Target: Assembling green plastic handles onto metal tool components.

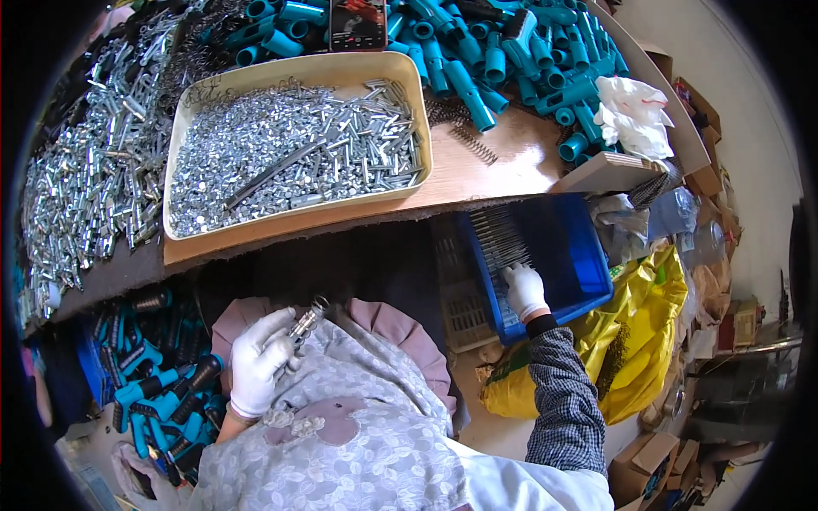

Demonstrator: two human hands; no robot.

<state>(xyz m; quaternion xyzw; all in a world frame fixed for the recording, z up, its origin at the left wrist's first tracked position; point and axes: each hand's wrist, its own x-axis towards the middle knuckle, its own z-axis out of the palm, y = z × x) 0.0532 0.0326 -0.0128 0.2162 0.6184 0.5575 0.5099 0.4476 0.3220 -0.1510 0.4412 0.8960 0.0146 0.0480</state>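
My left hand (258, 362), in a white glove, is closed around a shiny metal cylindrical part (305, 324) with a dark ring or coil at its upper end. It holds this part tilted above my lap. My right hand (524, 289), also gloved, reaches into a blue plastic bin (599, 294) below the table's edge. Its fingers are drawn together at the lower end of a row of thin metal rods (498, 237) lying in the bin. What they grip, if anything, is too small to make out.
On the table stands a cream tray (429, 128) of small metal pins. Metal parts (94, 170) are heaped left, teal plastic housings (464, 85) behind. A phone (358, 24) lies behind the tray. Teal-and-black handles (166, 387) pile beside my left arm; a yellow sack (643, 341) sits right of the bin.
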